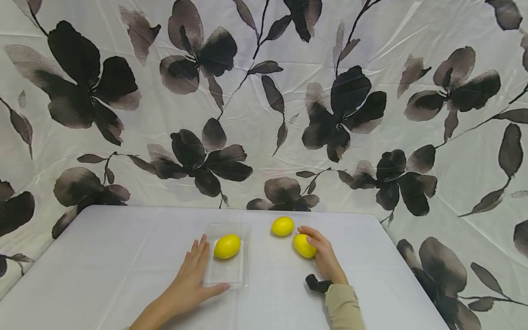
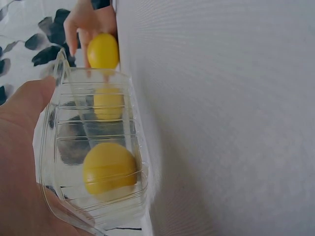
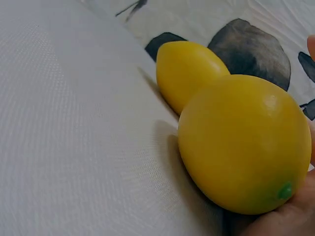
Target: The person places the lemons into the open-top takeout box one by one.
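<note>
A yellow lemon [image 1: 227,246] lies inside a clear plastic container [image 1: 231,278] on the table. My left hand [image 1: 190,275] rests against the container's left side, fingers extended along it and thumb over its near edge. In the left wrist view, the thumb [image 2: 34,98] touches the container's rim. To the right, my right hand [image 1: 327,256] holds a second lemon [image 1: 303,246], gripping it from its right side. The right wrist view shows this lemon [image 3: 243,145] large, its green tip toward the palm. Just behind it lies a third lemon [image 1: 282,226].
A white cloth covers the table [image 1: 123,247]. Behind its far edge hangs a white curtain [image 1: 272,114] with dark flowers. A black strap or device [image 1: 317,283] sits at my right wrist, beside a beige sleeve [image 1: 344,305].
</note>
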Demonstrator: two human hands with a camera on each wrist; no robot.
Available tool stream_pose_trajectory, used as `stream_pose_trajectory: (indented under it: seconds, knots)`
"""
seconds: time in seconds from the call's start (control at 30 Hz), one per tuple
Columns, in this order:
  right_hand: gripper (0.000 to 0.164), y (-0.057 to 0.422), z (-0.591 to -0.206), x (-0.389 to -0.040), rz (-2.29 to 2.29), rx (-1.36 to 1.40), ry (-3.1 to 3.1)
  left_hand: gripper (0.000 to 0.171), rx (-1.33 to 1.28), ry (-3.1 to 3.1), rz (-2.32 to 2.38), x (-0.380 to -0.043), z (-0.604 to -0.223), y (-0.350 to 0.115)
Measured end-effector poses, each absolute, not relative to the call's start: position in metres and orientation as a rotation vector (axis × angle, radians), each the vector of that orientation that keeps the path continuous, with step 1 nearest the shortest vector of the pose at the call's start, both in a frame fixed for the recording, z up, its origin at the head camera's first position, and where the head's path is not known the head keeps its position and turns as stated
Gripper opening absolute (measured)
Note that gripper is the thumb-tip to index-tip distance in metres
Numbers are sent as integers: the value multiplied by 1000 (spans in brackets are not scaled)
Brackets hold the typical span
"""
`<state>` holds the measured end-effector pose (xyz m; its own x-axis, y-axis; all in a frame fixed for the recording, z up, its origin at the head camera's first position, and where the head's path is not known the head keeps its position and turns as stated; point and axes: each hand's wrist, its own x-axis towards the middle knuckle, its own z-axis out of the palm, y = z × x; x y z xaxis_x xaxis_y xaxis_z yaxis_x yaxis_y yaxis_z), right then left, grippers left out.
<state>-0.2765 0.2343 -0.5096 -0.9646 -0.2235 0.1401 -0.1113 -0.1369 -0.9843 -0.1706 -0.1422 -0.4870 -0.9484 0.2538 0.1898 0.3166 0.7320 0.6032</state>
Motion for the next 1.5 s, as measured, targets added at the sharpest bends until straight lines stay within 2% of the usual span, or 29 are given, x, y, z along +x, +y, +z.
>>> stream_pose_trajectory:
  seconds: [0.2,0.4,0.5,0.87,1.5]
  knots:
    - [51,228,-510,-277,-2211,-417,2028,119,-471,-2828,-1018,-170,-486,-142]
    - [75,228,-509,-273,-2019,-508,2061,120,-476,-2826,-1020,-170,-487,-142]
    - [79,229,-509,-272,-1969,-539,2073,120,-477,-2828,-1020,-170,-487,-143]
    - [84,229,-509,-273,-1861,-544,2177,121,-460,-2851,-1027,-171,-489,-144]
    - [76,220,-503,-270,-1621,-621,2384,122,-458,-2841,-1039,-171,-488,-143]
